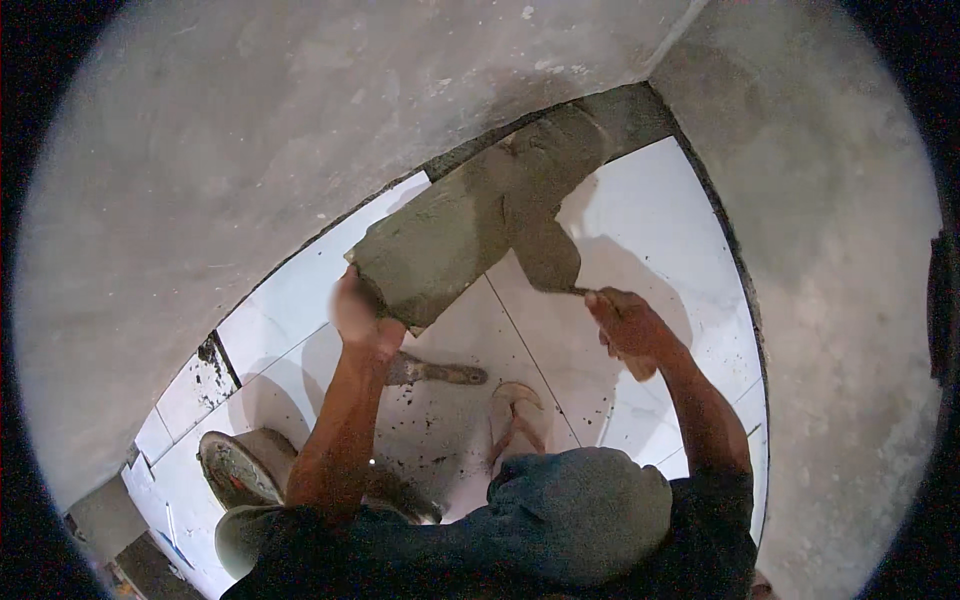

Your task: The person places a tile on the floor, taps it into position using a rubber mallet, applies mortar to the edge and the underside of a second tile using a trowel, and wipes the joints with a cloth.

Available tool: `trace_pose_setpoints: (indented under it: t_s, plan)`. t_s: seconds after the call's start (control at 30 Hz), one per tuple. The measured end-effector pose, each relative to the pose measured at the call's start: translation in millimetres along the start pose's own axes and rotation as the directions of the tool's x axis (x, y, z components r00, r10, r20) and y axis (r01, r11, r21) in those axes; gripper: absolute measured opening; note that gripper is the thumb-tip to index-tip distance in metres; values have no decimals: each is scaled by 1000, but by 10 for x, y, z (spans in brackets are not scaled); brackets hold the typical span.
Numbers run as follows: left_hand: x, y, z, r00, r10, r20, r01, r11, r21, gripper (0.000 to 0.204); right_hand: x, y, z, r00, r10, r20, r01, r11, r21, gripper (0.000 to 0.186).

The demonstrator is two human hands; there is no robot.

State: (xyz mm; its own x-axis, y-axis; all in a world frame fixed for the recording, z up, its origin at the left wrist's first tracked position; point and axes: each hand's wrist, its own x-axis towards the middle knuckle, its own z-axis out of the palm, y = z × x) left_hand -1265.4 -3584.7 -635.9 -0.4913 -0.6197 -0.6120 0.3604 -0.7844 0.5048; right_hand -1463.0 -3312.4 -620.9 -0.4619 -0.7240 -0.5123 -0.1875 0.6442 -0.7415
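My left hand (364,318) grips the near left end of a long rectangular tile (430,245), whose upper face is coated with wet grey mortar. The tile is raised and slants up to the right, toward the far corner. My right hand (630,328) is closed around the handle of a mortar-smeared trowel (546,258). The trowel's blade rests against the tile's near right edge. Thick mortar lies heaped on the tile's far half, hiding where its far end stops. Beyond it shows a bare grey strip (632,112) of floor along the wall.
White tiles (655,210) cover the floor around me, with dark crumbs scattered. A dirty flat tool with a handle (455,374) lies near my left wrist, by my sandalled foot (515,415). A mortar bucket (245,468) stands left. Plastered walls (250,130) meet at the far corner.
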Motion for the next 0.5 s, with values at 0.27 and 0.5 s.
trace_pose_setpoints:
  t_s: [0.27, 0.5]
  plan:
    - [-10, 11, 19, 999, -39, 21, 39, 999, 24, 45, 3, -174, -224, 978, 202, 48, -200, 979, -29, 35]
    - [-7, -91, 24, 993, -91, 69, 90, 996, 16, 46, 1213, 850, -949, 892, -453, 10, 316, 606, -730, 44]
